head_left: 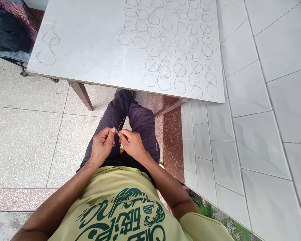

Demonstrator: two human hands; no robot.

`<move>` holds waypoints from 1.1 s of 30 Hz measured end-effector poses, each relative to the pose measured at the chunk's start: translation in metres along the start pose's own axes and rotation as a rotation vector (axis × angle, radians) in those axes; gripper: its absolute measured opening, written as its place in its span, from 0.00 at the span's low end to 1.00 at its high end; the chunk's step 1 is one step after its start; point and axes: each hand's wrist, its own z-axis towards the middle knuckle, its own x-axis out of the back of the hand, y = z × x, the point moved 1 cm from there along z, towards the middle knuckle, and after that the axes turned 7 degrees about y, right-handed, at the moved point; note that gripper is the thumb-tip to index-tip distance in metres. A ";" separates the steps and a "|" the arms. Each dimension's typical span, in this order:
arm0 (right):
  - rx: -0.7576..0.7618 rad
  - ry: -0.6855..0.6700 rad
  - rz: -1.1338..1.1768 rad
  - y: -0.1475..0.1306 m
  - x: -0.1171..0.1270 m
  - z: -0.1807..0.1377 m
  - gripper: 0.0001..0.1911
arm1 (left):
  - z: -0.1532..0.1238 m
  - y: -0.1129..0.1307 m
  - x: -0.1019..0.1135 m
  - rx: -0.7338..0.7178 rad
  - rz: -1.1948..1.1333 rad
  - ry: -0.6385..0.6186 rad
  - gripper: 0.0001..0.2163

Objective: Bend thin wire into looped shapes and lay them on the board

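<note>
A thin piece of wire (121,123) shows between my two hands over my lap, its upper end curving up and its lower end sticking out below. My left hand (103,143) pinches it between thumb and fingertips. Close beside it, with fingertips nearly touching, my right hand (131,142) is closed on the same wire. The part of the wire inside the fingers is hidden. On the white table (90,50) ahead lie many bent wire loops (164,82) in rows on the right side. A few separate curved wire pieces (50,50) rest at the table's left end.
A tiled wall (256,134) runs along the right, close to the table's edge. Below the table stands a wooden leg (80,95) on the speckled tile floor (22,140). At the upper left is a folding chair (10,55) with dark cloth on it.
</note>
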 end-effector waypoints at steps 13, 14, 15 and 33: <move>-0.019 0.007 0.025 0.006 -0.001 0.002 0.15 | 0.000 -0.008 0.001 0.093 -0.057 -0.042 0.15; -0.015 0.008 0.030 0.006 0.000 0.003 0.15 | 0.001 -0.008 0.002 0.098 -0.061 -0.049 0.14; -0.010 0.013 0.034 0.007 0.000 0.003 0.15 | 0.001 -0.008 0.001 0.103 -0.065 -0.054 0.14; -0.273 -0.247 0.661 -0.003 0.017 0.000 0.19 | 0.041 -0.014 0.017 0.570 -0.730 -0.600 0.10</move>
